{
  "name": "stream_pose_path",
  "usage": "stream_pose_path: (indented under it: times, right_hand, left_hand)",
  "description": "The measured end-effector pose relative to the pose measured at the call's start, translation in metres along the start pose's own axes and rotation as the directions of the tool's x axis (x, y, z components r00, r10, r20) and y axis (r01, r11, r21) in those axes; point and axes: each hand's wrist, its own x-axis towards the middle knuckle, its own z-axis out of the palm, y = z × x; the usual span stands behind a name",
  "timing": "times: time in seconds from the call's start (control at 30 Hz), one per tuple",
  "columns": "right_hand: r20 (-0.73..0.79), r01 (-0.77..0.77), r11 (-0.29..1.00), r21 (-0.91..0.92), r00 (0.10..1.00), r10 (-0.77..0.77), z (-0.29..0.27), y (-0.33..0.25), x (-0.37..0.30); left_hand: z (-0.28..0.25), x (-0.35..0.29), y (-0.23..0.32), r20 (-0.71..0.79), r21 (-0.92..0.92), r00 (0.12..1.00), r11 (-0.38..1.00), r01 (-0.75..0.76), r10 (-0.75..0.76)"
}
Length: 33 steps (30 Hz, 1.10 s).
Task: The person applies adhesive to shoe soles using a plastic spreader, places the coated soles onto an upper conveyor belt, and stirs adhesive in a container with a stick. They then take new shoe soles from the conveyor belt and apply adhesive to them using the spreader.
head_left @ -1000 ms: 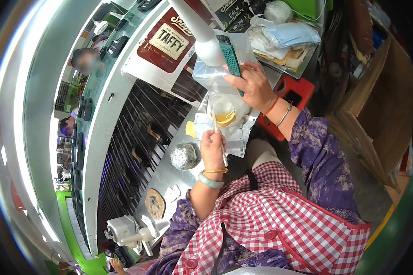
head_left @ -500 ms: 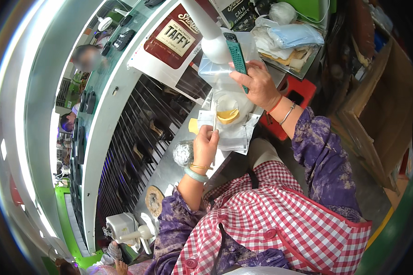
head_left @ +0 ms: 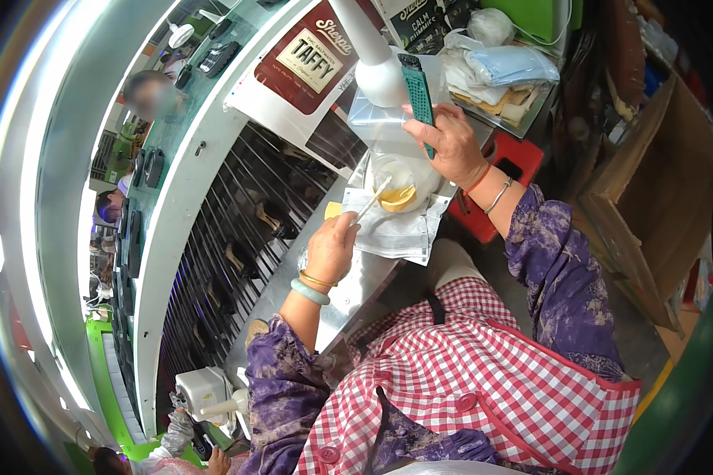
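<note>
My left hand [head_left: 330, 247] is closed around a thin white stick [head_left: 372, 200], held at a slant with its far end by the rim of a clear cup [head_left: 390, 170]. Something yellow [head_left: 398, 198] shows at the cup's near side. My right hand [head_left: 451, 146], farther back and to the right, grips a long, flat green piece with a dotted surface [head_left: 420, 95]. The piece stands nearly upright, and my fingers cover its lower end. Beneath the cup lies a pale, flat pleated sheet [head_left: 404, 236] on the metal worktop [head_left: 281, 297].
A white pipe [head_left: 376, 75] hangs beside the green piece. Behind are a translucent box [head_left: 364, 119] and a pile of cloths [head_left: 491, 67]. A red stool [head_left: 519, 154] and cardboard box [head_left: 650, 190] stand right. Left runs a belt with black pieces [head_left: 218, 57]; another person's hand [head_left: 218, 461] shows lower left.
My left hand has moved left and slightly down, and its stick now leans right toward the cup instead of standing upright. My right hand has shifted slightly right with the green piece.
</note>
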Motion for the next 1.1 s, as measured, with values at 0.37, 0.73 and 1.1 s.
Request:
stream_pose_path:
  times: [0.37, 0.73, 1.1]
  right_hand:
    - [-0.016, 0.009, 0.999, -0.034, 1.000, -0.009, 0.000, 0.000, -0.001]
    - [-0.021, 0.003, 1.000, 0.004, 1.000, -0.003, -0.002, -0.002, 0.002]
    - [-0.025, 0.013, 1.000, -0.019, 1.000, -0.013, -0.001, -0.002, 0.002]
  left_hand:
    - [0.000, 0.004, 0.004, 0.006, -0.240, 0.995, 0.966, 0.097, -0.099]
    - [0.000, 0.002, 0.013, -0.023, -0.426, 0.985, 0.893, 0.145, -0.171]
    - [-0.003, 0.026, -0.011, -0.029, -0.042, 0.991, 0.991, 0.127, -0.128]
